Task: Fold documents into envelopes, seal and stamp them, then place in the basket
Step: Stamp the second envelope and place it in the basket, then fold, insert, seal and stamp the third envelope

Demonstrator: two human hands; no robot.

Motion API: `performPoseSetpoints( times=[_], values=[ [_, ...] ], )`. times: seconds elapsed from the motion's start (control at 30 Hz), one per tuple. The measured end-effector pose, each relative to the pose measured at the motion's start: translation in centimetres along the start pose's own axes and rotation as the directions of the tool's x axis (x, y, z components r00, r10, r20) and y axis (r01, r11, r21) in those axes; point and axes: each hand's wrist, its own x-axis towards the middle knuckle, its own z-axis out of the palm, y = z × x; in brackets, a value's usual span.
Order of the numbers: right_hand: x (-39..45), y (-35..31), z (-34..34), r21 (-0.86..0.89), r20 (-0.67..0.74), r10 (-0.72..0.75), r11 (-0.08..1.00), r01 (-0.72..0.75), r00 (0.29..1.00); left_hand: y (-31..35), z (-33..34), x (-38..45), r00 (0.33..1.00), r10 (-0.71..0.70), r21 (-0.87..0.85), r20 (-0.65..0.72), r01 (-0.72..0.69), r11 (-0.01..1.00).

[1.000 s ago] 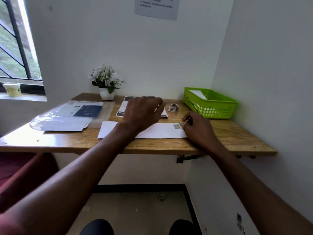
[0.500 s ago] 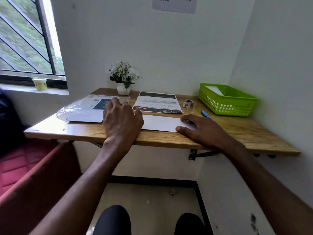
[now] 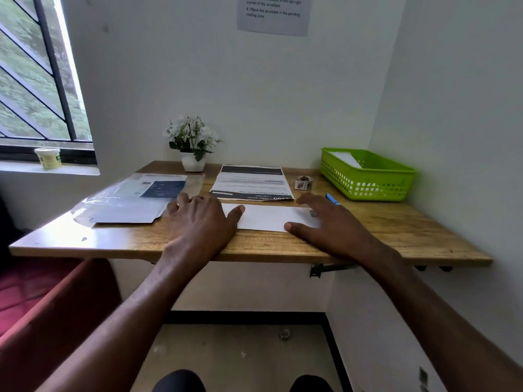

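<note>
A white envelope [image 3: 266, 217] lies flat near the front edge of the wooden desk [image 3: 396, 230]. My left hand [image 3: 202, 219] rests palm down on its left end, fingers spread. My right hand [image 3: 325, 222] lies flat over its right end, covering the stamp corner. A printed document [image 3: 252, 181] lies just behind the envelope. The green basket [image 3: 368, 179] stands at the back right with a white envelope inside. A small stamp roll [image 3: 303, 183] sits between the document and the basket. A blue pen [image 3: 332, 199] lies beside my right hand.
A clear plastic sleeve with papers [image 3: 133, 198] covers the desk's left part. A potted white flower [image 3: 192, 145] stands at the back wall. The right wall runs close along the basket. A red chair [image 3: 42, 306] is at lower left. A small tub [image 3: 48, 157] sits on the windowsill.
My left hand came down from above the document onto the envelope's left end. My right hand flattened over the right end and let the pen lie on the desk.
</note>
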Motion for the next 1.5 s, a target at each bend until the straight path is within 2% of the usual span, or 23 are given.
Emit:
performPoseSetpoints(
  times=[0.13, 0.3, 0.5, 0.67, 0.83, 1.0, 1.13, 1.23, 1.37, 1.5],
  values=[
    [0.6, 0.3, 0.2, -0.021, -0.015, -0.011, 1.0, 0.011, 1.0, 1.2, 1.0, 1.7, 0.999, -0.018, 0.035, 0.046, 0.016, 0.999],
    [0.5, 0.1, 0.0, -0.075, 0.01, -0.039, 0.996, 0.04, 0.999, 1.7, 1.4, 3.4, 0.996, -0.059, -0.068, 0.074, 0.064, 0.996],
    [2.6, -1.0, -1.3, -0.133, 0.29, -0.016, 0.989, 0.057, 0.957, 2.1, 1.6, 3.7, 0.989, -0.01, -0.093, 0.144, 0.024, 0.995],
    [5.3, -2.1, -2.3, -0.184, 0.363, -0.034, 0.977, 0.107, 0.931, 2.3, 1.4, 4.1, 0.992, 0.037, -0.135, 0.117, -0.021, 0.991],
    [7.4, -3.3, -3.6, -0.21, 0.453, -0.031, 0.967, 0.141, 0.891, 2.3, 1.9, 3.4, 0.997, 0.077, -0.164, 0.008, -0.075, 0.984],
    [8.8, -3.3, -4.2, -0.201, 0.391, -0.047, 0.97, 0.135, 0.919, 2.1, 1.9, 3.3, 1.0, 0.005, -0.253, -0.028, -0.012, 0.967],
    [8.9, -2.4, -5.0, 0.038, 0.224, -0.137, 0.991, 0.132, 0.965, 2.0, 1.8, 3.5, 0.992, -0.053, -0.341, -0.116, 0.01, 0.94],
    [8.4, -1.5, -6.2, 0.235, 0.097, -0.167, 0.962, 0.141, 0.981, 1.5, 1.3, 3.8, 0.957, -0.147, -0.523, -0.249, -0.005, 0.853],
    [7.9, -0.3, -6.8, 0.396, -0.034, -0.138, 0.907, 0.14, 0.99, 0.2, 0.7, 4.6, 0.934, -0.24, -0.845, -0.264, -0.104, 0.524],
    [8.5, 1.0, -7.3, 0.465, -0.186, -0.09, 0.869, 0.168, 0.978, 0.6, -0.1, 5.7, 0.941, -0.228, -0.944, -0.249, -0.183, 0.274]
  ],
)
